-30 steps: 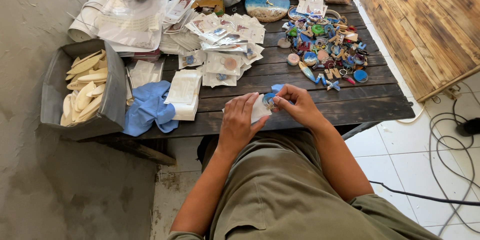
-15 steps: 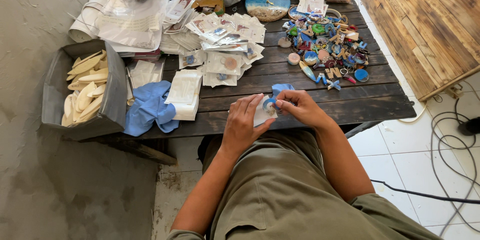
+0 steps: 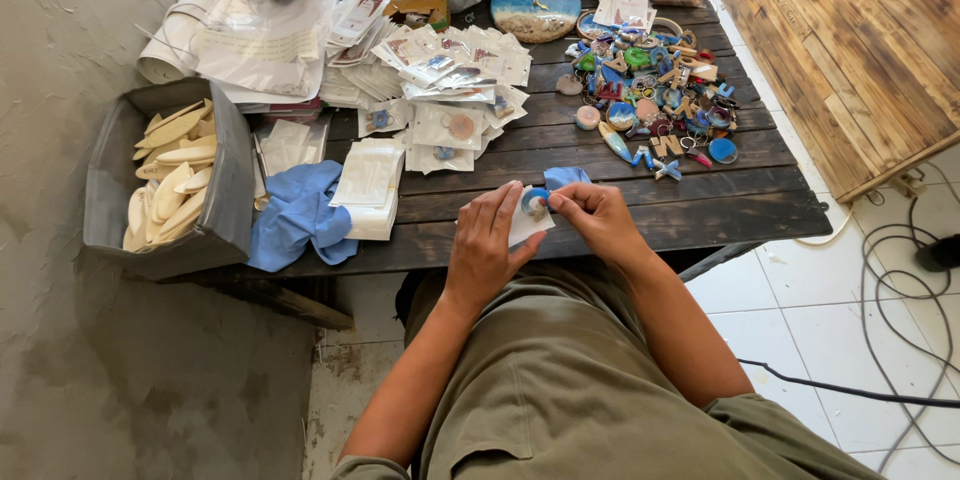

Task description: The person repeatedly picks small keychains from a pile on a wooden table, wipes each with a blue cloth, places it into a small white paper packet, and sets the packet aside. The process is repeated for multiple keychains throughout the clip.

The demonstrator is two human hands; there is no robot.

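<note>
Both hands meet over the near edge of a dark wooden table (image 3: 700, 210). My left hand (image 3: 487, 245) holds a small white card or packet (image 3: 523, 228) against its fingers. On top of that card sits a small round blue charm (image 3: 534, 204), which my right hand (image 3: 597, 218) pinches with thumb and fingertips. Just behind the hands lies a small blue piece (image 3: 565, 177) on the table.
A pile of colourful charms and keyrings (image 3: 655, 110) lies at the right. Clear packets with cards (image 3: 450, 80) cover the middle. A grey box of pale wooden shapes (image 3: 170, 180), a blue cloth (image 3: 298, 212), white packets (image 3: 370, 185) and a round blue plaque (image 3: 536, 6) lie around.
Both hands have stayed at the table's near edge, shifting only slightly as the fingers work the charm against the white card.
</note>
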